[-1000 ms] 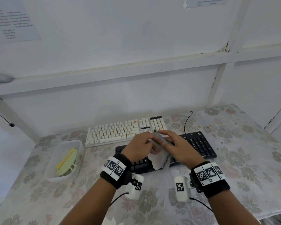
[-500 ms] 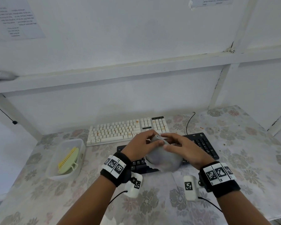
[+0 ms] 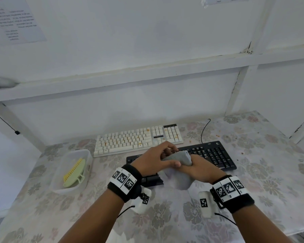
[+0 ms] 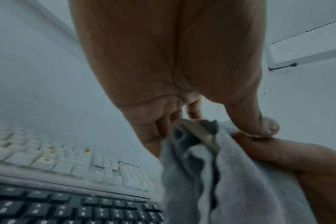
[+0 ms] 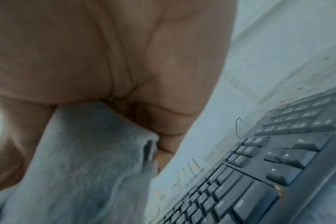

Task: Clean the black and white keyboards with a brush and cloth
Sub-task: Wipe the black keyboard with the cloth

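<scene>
Head view shows the table under a flowered covering, with the white keyboard at the back and the black keyboard just in front of it. A clear tub to the left holds the yellow-green brush. Above the black keyboard both hands meet on the grey cloth. The left hand has its fingers curled onto the cloth's top, thumb pressed against it. The right hand has its fingers clamped round the bunched cloth, whose loose end hangs below.

Brush in tub, left of keyboards
</scene>
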